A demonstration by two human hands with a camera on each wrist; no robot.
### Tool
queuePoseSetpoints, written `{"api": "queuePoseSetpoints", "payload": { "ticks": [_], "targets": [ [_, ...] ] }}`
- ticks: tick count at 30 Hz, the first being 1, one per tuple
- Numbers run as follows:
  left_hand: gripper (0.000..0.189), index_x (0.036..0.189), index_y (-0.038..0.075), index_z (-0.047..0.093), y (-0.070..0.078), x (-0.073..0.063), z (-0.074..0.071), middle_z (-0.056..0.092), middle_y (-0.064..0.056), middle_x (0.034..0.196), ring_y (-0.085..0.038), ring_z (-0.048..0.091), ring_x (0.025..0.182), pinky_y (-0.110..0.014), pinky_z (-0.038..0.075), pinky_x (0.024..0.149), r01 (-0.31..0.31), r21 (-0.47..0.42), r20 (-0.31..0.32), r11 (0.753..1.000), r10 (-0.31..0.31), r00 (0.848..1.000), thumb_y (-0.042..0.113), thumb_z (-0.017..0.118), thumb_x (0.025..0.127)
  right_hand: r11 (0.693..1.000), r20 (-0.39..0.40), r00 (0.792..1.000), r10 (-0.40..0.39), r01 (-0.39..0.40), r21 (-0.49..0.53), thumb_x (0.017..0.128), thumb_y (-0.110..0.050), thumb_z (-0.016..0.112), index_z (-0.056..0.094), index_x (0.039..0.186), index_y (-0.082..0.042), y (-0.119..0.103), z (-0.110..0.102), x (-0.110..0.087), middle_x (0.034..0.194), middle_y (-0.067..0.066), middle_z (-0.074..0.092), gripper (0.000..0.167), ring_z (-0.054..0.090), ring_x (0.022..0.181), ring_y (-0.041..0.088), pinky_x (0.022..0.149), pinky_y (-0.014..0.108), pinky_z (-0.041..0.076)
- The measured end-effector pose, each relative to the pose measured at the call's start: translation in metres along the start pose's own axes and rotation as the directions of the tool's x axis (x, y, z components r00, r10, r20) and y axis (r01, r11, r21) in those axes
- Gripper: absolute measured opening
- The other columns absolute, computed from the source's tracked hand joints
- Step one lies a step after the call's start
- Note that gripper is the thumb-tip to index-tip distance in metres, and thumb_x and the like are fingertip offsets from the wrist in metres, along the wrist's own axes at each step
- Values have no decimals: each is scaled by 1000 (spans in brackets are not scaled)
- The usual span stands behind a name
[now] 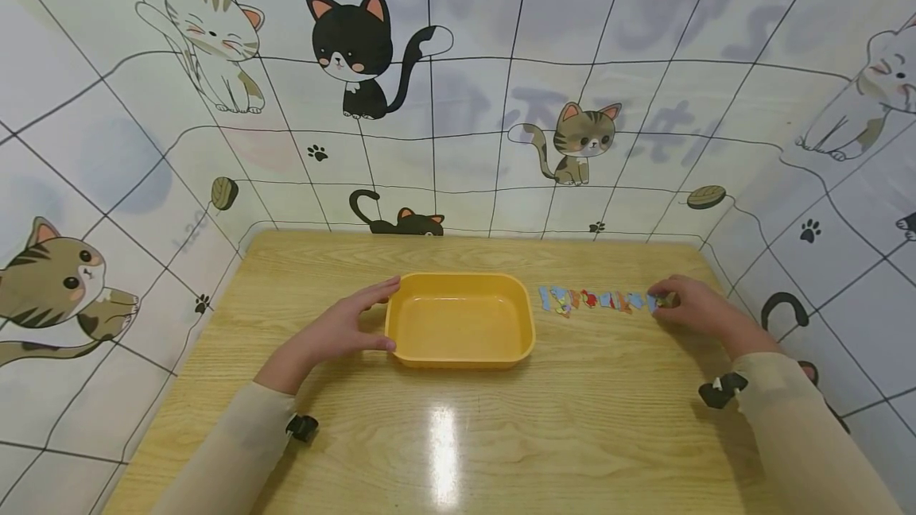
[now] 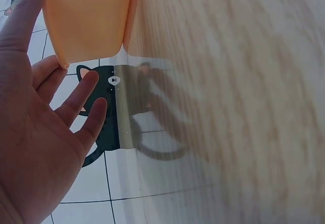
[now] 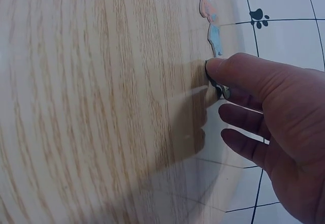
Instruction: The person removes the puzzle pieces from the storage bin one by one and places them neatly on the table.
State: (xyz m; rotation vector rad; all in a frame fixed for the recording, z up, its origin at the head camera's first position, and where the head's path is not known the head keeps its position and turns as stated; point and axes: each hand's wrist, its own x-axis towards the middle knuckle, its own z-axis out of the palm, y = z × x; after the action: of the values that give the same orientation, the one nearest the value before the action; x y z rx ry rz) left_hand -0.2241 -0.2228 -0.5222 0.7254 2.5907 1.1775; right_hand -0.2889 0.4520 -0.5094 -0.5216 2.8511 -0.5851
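A yellow plastic tray (image 1: 461, 362) sits on the table, nothing visible inside it. At its left end, my left hand (image 1: 342, 330) rests with thumb and index finger touching the near and far sides of that end. The left wrist view shows the other fingers of the left hand (image 2: 48, 117) spread apart below the tray (image 2: 89, 26). To the tray's right lies a row of small colourful puzzle pieces (image 1: 588, 298), blue, red and orange. My right hand (image 1: 690, 306) pinches the piece at the row's right end (image 3: 218, 88) between thumb and fingers, largely hiding it.
The light wooden table (image 1: 343, 435) carries the tray and the pieces. A white cloth wall with black grid lines and cartoon cats (image 1: 354, 54) encloses the table at the back and both sides. A dark wrist device (image 1: 723, 390) is worn at the right sleeve.
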Motion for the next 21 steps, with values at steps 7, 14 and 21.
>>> {"api": "queuePoseSetpoints", "payload": {
  "ticks": [7,14,21],
  "targets": [
    [107,174,22,39,0,-1,-1,26,14,181,-30,46,156,-65,29,129,2,5,3,1000,-2,1000,37,98,86,999,-11,1000,9,-9,37,98,-10,85,72,132,6,-7,1,0,112,16,68,40,63,92,25,77,41,53],
    [106,174,21,39,0,0,-2,26,14,181,-31,45,156,-65,31,129,3,7,10,1000,-3,1000,35,98,87,995,5,999,32,-32,95,99,-8,83,72,133,7,-4,4,1,115,19,66,39,65,98,30,79,40,54],
    [105,174,20,39,-1,2,-1,26,14,181,-32,46,156,-65,30,129,-6,8,11,1000,6,1000,32,98,87,992,-8,999,31,-30,122,98,-9,85,71,134,8,6,8,1,116,20,67,42,66,98,30,78,40,55]
  ]
}}
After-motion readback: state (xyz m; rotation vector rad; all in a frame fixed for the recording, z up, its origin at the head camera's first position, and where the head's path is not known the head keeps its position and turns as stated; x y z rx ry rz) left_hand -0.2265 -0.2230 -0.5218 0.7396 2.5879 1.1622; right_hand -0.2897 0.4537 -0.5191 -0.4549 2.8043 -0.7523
